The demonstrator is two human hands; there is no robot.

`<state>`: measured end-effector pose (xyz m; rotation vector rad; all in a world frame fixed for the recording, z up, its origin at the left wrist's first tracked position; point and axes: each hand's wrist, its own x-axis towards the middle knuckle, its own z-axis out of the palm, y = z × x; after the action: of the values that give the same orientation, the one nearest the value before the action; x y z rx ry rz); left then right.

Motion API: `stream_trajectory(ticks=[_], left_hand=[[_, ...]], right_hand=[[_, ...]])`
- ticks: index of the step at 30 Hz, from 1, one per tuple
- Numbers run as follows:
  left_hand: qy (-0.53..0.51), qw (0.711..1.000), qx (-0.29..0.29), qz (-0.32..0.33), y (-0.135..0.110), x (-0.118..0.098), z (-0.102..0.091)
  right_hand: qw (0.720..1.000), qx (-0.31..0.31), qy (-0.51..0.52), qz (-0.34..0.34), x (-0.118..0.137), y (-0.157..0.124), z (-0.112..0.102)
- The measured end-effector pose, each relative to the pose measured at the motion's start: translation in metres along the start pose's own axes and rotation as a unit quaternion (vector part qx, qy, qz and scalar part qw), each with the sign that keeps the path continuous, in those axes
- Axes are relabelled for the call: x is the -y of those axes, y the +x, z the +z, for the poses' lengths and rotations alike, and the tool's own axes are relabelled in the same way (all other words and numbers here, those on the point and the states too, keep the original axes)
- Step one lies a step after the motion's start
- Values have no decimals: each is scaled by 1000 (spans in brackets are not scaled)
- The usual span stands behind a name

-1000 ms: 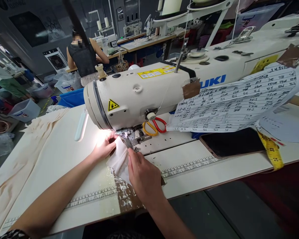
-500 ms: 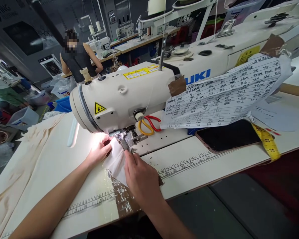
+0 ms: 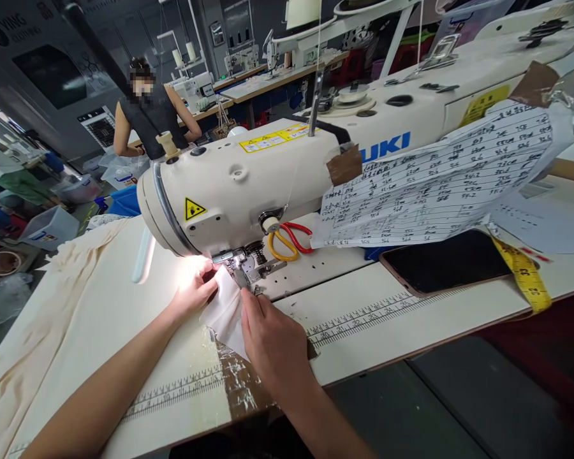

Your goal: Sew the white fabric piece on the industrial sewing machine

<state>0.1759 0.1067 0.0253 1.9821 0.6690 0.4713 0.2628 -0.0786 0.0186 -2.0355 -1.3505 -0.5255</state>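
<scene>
Head view, one workstation, contents as follows.

Item 1: white fabric piece [image 3: 227, 310], centre of the frame, lying on the sewing table [image 3: 387, 319] with its upper edge at the presser foot [image 3: 242, 271] of the sewing machine [image 3: 249, 185]. Judged thin, light and limp: it creases between the hands, so it should fold or slide readily on the smooth tabletop. Best held flat near its edges, on both sides of the foot, with light fingertip pressure rather than a pinch at one corner.

Item 2: left hand [image 3: 196, 288], left of the foot under the machine lamp's glare, fingers curled onto the fabric's left edge. Whether it pinches or only presses cannot be told through the glare.

Item 3: right hand [image 3: 270, 338], just below and right of the foot, palm down, fingers closed narrow over the fabric's lower right part, holding it to the table.

Item 4: scissors [image 3: 289, 241], red and yellow handles, behind the foot beneath the machine arm.

Item 5: paper chart [image 3: 440, 185], handwritten figures, taped to the machine arm, right half of the frame.

Item 6: phone [image 3: 444, 261], dark screen, lying below the chart.

Item 7: yellow tape measure [image 3: 526, 274], right edge of the table.

Item 8: cream cloth [image 3: 43, 306], draped at the left of the table.

Item 9: another person [image 3: 148, 118], upper left, at a farther bench.
</scene>
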Motion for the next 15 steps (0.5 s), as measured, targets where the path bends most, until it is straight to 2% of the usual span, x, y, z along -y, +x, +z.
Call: stream_trajectory(ticks=[7,10,15], left_hand=[[65,998,15,23,-2,-8,3],[91,995,2,25,-1,-6,3],[66,997,-13,34,0,1,1]], right_hand=[[1000,-21,-14,-4,2,2,-2],[1000,-20,-9,-9,1,1,-2],[1000,-6,1,0,1,1,-2]])
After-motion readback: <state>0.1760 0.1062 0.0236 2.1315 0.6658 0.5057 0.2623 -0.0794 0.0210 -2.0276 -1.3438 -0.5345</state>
